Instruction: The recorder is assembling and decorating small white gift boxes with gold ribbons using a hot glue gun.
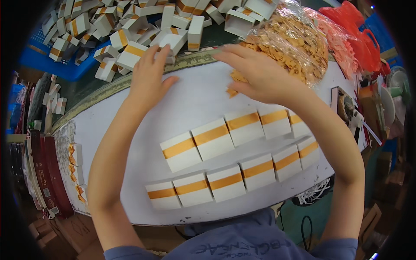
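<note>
My left hand (150,78) is over the far edge of the white tabletop, thumb spread away from the fingers and nothing in its grasp. Just beyond its fingertips lie loose white boxes with gold ribbon bands (170,41). My right hand (260,74) hovers beside a clear plastic bag of small gold ribbon bows (294,47), fingers apart. A few loose gold bows (232,92) show by its thumb. Between my forearms, two rows of white boxes with gold bands stand lined up, a back row (212,138) and a front row (225,184).
A blue basket (73,71) heaped with white boxes is at the far left. At the left table edge are several boxes with gold bows (74,167), near dark red cases (47,173). A red plastic bag (353,26) and a small open box (343,104) are at right.
</note>
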{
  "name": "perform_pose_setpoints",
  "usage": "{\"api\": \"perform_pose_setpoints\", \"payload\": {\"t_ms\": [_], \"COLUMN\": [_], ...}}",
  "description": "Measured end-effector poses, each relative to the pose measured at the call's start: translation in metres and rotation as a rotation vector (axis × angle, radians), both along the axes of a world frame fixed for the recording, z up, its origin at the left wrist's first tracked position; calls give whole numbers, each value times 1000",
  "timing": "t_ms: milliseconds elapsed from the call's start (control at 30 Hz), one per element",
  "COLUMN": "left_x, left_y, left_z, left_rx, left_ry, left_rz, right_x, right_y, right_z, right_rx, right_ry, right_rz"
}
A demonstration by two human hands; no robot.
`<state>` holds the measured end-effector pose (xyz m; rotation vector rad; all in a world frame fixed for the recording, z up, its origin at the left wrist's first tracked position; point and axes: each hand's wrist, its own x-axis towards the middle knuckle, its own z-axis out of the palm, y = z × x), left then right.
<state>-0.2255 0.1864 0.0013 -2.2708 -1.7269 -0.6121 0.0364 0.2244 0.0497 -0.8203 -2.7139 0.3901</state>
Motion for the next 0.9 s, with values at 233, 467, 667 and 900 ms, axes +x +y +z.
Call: {"api": "perform_pose_setpoints", "payload": {"t_ms": [233,467,667,900], "left_x": [-12,-51,-87,-11], "left_y": [22,-58,-89,-155], "left_z": [-8,-5,-6,40], "left_rx": [-319,-341,-544,-144], "left_ry": [-103,-1466,-1501,-441], "left_rz": [160,236,569,6], "right_x": [-82,-76,-83,-120], "right_y": [81,63,-9,-81], "right_z": [-48,-30,-15,-11], "right_rx": [754,350,-1010,-1456], "right_ry": [-171,-60,549,355], "right_rz": [-76,-202,-224,-19]}}
